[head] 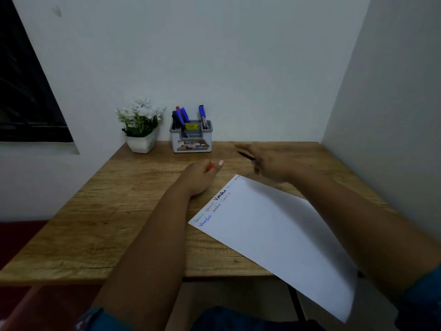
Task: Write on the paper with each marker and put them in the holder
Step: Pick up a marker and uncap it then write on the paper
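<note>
L hand [202,173] gripping red pen [210,167].

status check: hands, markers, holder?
Left hand grips red marker; right hand holds thin dark pen, blurred. Grey plastic holder already has markers. White paper written on. Path clear.

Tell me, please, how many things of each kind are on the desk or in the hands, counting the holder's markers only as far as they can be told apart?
Markers in the holder: at least 4, bunched, exact count unclear
Red pen in the left hand: 1
Dark pen in the right hand: 1
Paper: 1
Flower pot: 1
Holder: 1
Total: at least 9
</note>
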`<state>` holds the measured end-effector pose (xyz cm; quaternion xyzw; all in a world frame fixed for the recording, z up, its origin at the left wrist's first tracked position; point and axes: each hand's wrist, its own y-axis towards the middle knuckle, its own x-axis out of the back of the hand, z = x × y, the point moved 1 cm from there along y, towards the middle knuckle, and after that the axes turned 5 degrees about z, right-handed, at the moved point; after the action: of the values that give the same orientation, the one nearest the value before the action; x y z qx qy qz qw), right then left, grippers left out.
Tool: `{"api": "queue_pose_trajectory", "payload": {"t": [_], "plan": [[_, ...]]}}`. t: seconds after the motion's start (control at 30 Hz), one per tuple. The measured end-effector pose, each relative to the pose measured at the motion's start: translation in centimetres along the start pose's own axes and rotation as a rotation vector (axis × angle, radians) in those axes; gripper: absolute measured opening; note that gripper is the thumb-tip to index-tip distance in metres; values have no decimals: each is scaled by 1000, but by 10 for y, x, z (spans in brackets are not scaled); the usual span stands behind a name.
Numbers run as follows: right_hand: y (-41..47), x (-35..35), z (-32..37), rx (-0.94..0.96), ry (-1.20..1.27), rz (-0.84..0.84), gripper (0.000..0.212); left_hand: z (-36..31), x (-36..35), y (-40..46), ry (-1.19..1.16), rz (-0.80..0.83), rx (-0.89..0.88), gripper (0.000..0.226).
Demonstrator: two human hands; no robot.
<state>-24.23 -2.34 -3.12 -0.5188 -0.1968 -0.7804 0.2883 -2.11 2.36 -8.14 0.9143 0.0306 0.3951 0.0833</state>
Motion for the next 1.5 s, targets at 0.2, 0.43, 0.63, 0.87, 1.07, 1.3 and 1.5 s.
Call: {"api": "queue_pose_trajectory", "payload": {"t": [0.2, 0.43, 0.63, 0.87, 1.07, 1.3, 1.5], "plan": [[-3, -14, 4, 21, 1129, -44, 28, 8, -9, 14, 138, 54, 28, 40], [9, -41, 5, -44, 1011, -52, 44, 10, -10, 19, 158, 111, 106, 54], [12, -59, -8, 28, 1073, -112, 17, 12, -6, 21, 113, 159, 112, 51], [12, -54, -11, 79, 741, -117, 3, 11, -2, 20, 31, 236, 103, 53], [9, -53, -9, 76, 736, -137, 11, 10, -2, 18, 13, 230, 94, 51], [11, -54, -11, 120, 575, -118, 14, 9, -1, 19, 14, 232, 110, 53], [11, -53, -10, 122, 499, -94, 11, 9, 0, 19, 23, 229, 104, 52]]}}
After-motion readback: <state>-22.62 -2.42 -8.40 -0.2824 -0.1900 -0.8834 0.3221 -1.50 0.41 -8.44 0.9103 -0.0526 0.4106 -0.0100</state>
